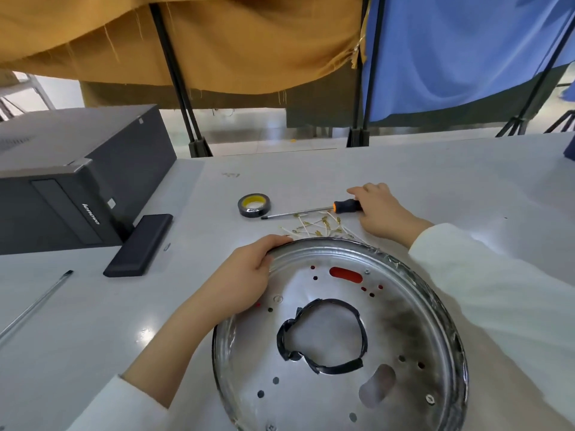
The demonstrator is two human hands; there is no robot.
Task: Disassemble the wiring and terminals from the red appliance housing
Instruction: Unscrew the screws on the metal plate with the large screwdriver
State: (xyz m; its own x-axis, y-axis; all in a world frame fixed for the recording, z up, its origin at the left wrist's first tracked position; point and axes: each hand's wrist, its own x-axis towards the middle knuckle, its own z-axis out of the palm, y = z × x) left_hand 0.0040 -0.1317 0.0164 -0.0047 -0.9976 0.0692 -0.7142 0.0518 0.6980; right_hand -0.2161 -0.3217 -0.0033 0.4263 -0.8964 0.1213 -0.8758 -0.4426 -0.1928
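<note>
Metal pan (404, 331) of appliance housing, red showing through slots, sits on grey table (435, 175) nearest camera. Left hand (245, 272) grips pan's far-left rim, fingers curled over edge. Right hand (378, 209) lies just beyond rim, fingers curled round black-orange handle of screwdriver (311, 210). Loose wires with terminals (317, 227) heaped between both hands. Tape roll (254, 205) at screwdriver tip, left of right hand. Computer tower (77, 172) far left.

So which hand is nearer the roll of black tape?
Right. The right hand grips the screwdriver just beside the tape roll; the left hand holds the metal plate's rim, nearer the camera.
</note>
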